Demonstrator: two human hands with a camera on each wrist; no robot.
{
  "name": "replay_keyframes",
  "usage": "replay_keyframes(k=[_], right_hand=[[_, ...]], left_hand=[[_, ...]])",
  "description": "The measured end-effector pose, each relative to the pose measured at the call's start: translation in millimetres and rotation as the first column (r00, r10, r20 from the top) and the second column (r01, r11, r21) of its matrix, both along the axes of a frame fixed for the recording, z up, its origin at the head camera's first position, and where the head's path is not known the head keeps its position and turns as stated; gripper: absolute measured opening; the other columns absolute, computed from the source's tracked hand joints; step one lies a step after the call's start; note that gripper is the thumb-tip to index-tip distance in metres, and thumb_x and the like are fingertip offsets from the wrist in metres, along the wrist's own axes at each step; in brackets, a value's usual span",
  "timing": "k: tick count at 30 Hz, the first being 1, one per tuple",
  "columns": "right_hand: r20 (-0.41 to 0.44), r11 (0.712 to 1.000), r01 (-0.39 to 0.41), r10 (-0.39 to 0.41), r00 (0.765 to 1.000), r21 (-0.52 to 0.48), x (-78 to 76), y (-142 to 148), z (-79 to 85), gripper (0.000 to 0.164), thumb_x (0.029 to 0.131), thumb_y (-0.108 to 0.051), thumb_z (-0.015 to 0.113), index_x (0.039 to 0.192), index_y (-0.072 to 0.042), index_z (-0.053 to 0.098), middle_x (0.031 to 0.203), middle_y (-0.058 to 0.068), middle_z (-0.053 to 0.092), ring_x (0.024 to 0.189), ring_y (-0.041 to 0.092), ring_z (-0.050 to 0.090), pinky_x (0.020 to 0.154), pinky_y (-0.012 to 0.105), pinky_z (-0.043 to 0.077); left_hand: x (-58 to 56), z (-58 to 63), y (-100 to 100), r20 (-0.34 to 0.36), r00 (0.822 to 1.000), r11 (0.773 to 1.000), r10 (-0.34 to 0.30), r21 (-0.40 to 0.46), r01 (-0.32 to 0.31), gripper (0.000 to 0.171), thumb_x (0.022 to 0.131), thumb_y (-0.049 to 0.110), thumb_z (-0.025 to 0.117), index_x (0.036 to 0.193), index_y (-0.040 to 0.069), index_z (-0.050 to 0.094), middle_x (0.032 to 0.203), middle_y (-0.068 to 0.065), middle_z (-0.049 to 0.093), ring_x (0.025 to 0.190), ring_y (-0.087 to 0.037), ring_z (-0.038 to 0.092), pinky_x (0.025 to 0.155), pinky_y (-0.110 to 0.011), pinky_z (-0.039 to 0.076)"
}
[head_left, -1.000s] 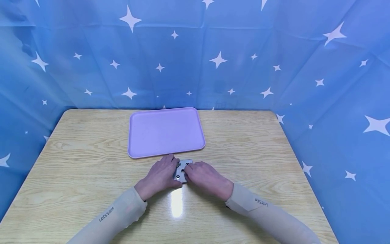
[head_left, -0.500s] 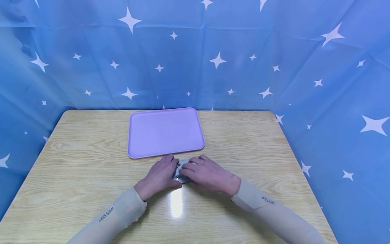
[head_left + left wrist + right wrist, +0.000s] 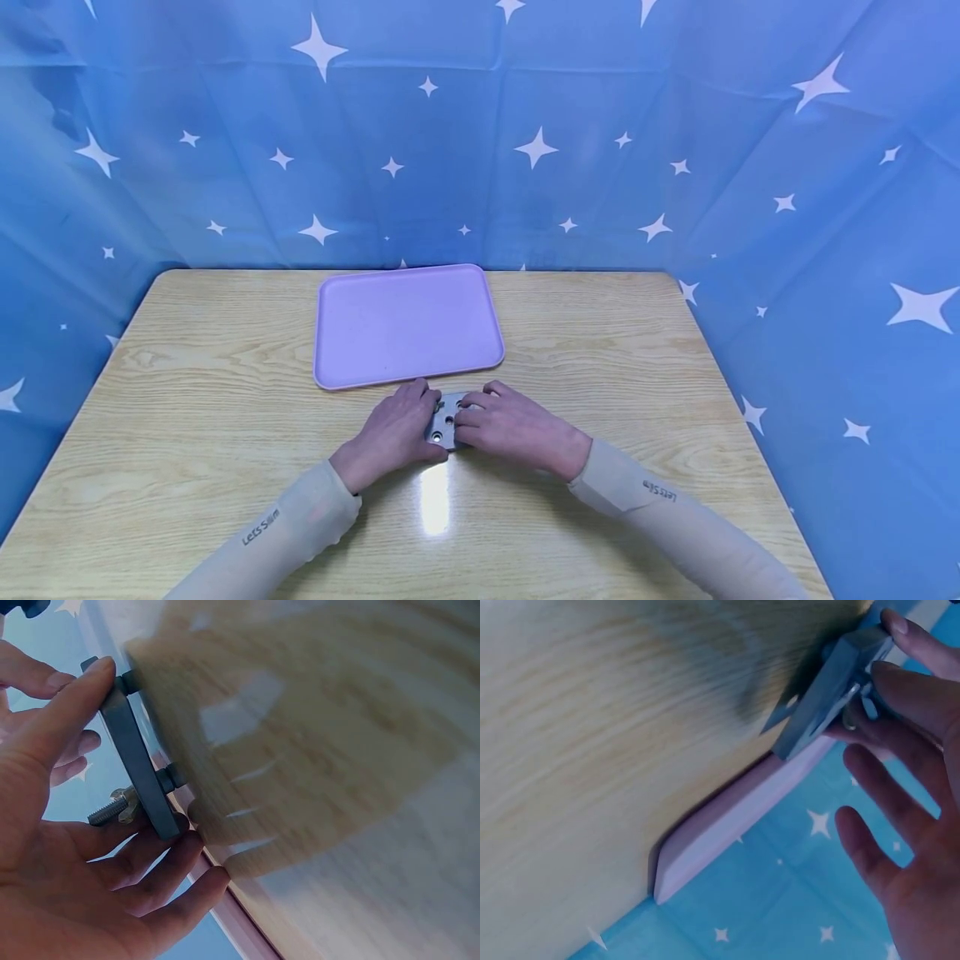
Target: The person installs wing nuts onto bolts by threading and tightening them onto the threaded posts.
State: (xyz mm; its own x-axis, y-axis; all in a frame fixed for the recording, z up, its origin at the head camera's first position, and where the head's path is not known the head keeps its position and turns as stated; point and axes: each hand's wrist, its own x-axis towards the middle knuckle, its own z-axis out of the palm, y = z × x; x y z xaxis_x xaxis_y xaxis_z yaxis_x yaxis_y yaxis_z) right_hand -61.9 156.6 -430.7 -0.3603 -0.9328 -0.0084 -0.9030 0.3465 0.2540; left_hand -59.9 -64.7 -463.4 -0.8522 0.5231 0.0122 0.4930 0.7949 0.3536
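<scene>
A small grey metal plate (image 3: 442,427) with several holes lies near the middle of the wooden table, raised on bolt heads that show under it in the left wrist view. My left hand (image 3: 393,427) grips its left side, thumb on the near edge and fingers at the far edge. A threaded bolt with a brass-toned wing nut (image 3: 126,804) stands out of the plate near the left fingers. My right hand (image 3: 517,433) is over the plate's right side. Its thumb and index finger pinch a small wing nut, mostly hidden (image 3: 868,701), while the other fingers stay spread.
A purple tray (image 3: 408,325) lies just beyond the plate, near the table's (image 3: 615,375) back edge. A blue curtain (image 3: 450,192) with white stars hangs behind and at both sides.
My right hand's fingers spread out from the plate and its wrist shifted slightly right, then the fingers drew back, uncovering more holes. The left hand and plate stay put.
</scene>
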Motion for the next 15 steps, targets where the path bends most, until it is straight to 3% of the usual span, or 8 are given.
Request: replay_keyframes(k=[9,15], right_hand=[[-0.039,0.992,0.058,-0.063,0.997,-0.108,2.1,-6.4,-10.2,0.003,0.094,-0.019,0.069,0.097,-0.020,0.068,0.099,-0.007,0.065,0.092,0.015,0.059,0.076,0.031,0.045],[-0.064,0.980,0.114,-0.126,0.990,-0.164,6.5,-11.8,-16.3,0.002,0.092,-0.018,0.069,0.091,-0.017,0.068,0.088,-0.004,0.063,0.077,0.016,0.056,0.067,0.029,0.044]], left_hand=[[0.0,1.7,0.2,0.005,1.000,1.000,-0.001,0.012,0.001,0.073,0.065,0.038,0.097,0.118,-0.002,0.065,0.094,-0.005,0.050,0.084,-0.022,0.050,0.065,-0.037,0.045],[0.6,1.9,-0.4,0.001,1.000,1.000,-0.004,0.002,0.004,0.075,0.065,0.040,0.096,0.118,-0.002,0.065,0.093,-0.005,0.049,0.083,-0.022,0.049,0.063,-0.035,0.044]])
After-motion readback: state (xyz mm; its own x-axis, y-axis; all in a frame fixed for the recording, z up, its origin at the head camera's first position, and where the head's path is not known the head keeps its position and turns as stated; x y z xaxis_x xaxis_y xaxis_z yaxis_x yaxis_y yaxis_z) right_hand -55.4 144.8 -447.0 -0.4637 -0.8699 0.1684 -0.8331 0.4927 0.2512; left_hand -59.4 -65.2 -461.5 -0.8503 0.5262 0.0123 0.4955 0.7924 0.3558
